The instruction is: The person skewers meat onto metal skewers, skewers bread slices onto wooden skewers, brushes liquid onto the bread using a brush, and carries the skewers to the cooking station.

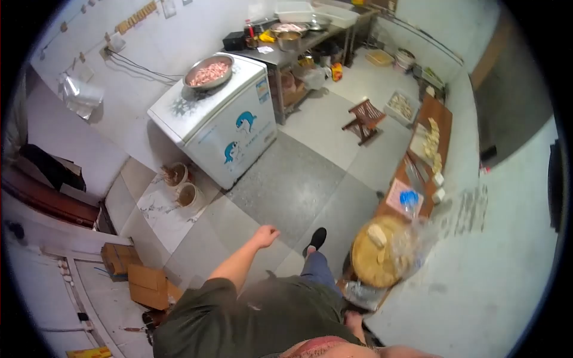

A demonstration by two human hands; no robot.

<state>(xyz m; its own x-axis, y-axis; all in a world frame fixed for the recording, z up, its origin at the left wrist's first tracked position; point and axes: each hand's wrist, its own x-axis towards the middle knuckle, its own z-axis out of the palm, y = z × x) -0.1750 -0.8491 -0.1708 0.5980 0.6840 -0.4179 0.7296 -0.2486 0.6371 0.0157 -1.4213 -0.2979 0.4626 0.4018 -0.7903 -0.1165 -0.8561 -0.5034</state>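
My left hand (267, 236) hangs in front of my body above the tiled floor, its fingers curled in with nothing visible in them. Low at my right side, my right hand (353, 322) shows only in part; its fingers are too hidden to read. It is nearest to a clear plastic-wrapped tray (365, 293) at the end of the wooden bench. Above that tray, a round wooden board (365, 256) carries a pale lump (377, 235) and a plastic bag (413, 244).
A white chest freezer (206, 146) bears a bowl of pinkish meat (210, 74). Two buckets (190, 196) stand beside it. A folding stool (364, 119), a steel table (271, 56), a bin of pale pieces (401, 107) and cardboard boxes (147, 286) stand around the room.
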